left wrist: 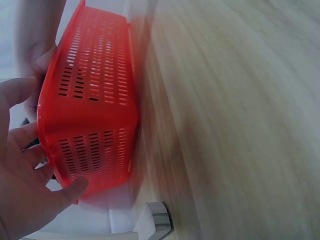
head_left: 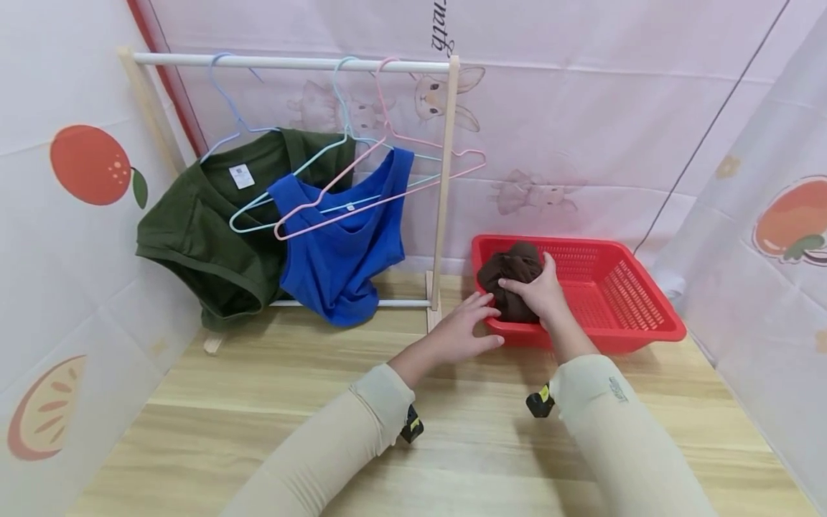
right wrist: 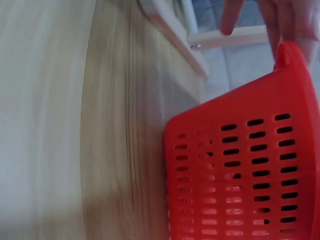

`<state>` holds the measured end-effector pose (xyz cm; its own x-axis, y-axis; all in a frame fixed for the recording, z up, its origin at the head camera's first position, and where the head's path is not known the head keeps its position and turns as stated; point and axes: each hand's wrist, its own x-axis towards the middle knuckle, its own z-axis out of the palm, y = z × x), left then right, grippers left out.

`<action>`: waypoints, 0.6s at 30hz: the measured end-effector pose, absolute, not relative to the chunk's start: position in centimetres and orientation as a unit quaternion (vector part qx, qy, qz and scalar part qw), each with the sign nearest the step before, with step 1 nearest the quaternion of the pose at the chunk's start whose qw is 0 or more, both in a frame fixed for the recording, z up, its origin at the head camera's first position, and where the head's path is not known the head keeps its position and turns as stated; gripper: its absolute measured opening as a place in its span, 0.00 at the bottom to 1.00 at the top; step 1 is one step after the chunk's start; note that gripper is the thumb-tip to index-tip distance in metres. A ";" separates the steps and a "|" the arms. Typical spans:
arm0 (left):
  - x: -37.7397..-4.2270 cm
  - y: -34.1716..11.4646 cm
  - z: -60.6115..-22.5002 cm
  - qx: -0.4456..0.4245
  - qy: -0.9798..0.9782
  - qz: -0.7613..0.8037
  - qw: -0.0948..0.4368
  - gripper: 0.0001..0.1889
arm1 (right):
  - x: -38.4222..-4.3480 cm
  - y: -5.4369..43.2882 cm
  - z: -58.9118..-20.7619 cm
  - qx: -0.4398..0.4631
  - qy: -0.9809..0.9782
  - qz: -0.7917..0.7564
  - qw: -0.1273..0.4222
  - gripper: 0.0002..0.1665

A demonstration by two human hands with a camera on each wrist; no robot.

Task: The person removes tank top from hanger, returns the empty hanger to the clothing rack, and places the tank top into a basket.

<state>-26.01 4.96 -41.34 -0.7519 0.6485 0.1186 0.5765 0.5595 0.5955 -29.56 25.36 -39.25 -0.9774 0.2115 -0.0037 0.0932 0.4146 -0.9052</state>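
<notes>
A brown cloth garment point(head_left: 520, 260) lies bunched in the left end of a red perforated plastic basket point(head_left: 629, 283). My right hand point(head_left: 541, 293) reaches over the near rim and grips the garment between thumb and fingers. At the basket's left corner is my left hand point(head_left: 460, 332), fingers spread and fairly straight, fingertips right at the rim. In the left wrist view this left hand point(left wrist: 25, 185) has its fingers behind the basket's rim and its thumb outside the wall. The right wrist view shows mostly the basket's side wall point(right wrist: 240, 165); the right hand is hidden there.
Left of the basket stands a rack with a white rail point(head_left: 291, 63) and a wooden post point(head_left: 444, 187). A dark green T-shirt point(head_left: 222, 215) and a blue tank top point(head_left: 342, 251) hang there. A pink hanger point(head_left: 386, 108) overlaps the blue top. The wooden table point(head_left: 478, 445) extends in front.
</notes>
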 end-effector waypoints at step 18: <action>-26.9 6.5 -41.0 0.317 0.911 0.256 -0.058 0.23 | -31.2 26.4 -40.1 -0.032 -0.928 0.350 -0.122 0.56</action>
